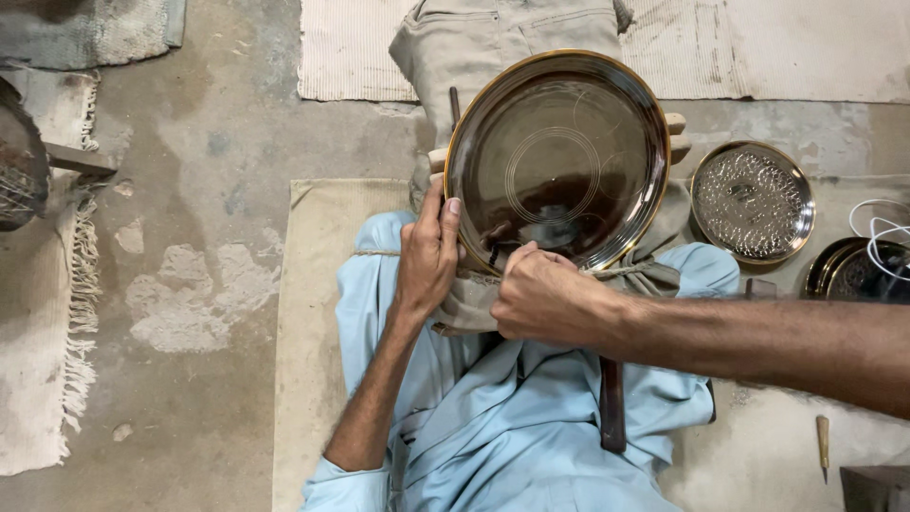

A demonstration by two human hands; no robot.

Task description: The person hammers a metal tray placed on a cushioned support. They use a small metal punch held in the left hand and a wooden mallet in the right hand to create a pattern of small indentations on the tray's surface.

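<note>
One big round metal plate (559,156), dark and glossy with a gold rim and faint engraved circles at its centre, sits tilted on the person's lap, propped over a khaki cloth (493,47) and a wooden block whose ends peek out at either side of the rim. The left hand (428,254) clamps the plate's lower-left edge, thumb lying up along the rim, fingers wrapped behind it. The right hand (545,294) is bunched into a closed grip at the plate's bottom edge, pinching a small dark tool (493,254) whose tip touches the metal; how the fingers sit round it I cannot tell.

Count the plates: three in all. A second, smaller silver plate (752,201) covered in dense pattern lies just beside the big one's right rim, on the beige mat (318,284). A third, dark plate (844,273) is cut off at the right edge of the view, under loops of white cable (882,232).

One dark wooden handle (612,403) lies over the light-blue garment below the right wrist. One small chisel (823,441) rests on the floor near the lower-right corner, well apart from both hands.

Open room lies to the left: bare concrete floor (199,237) runs from the mat's left edge to a fringed rug (47,360).
</note>
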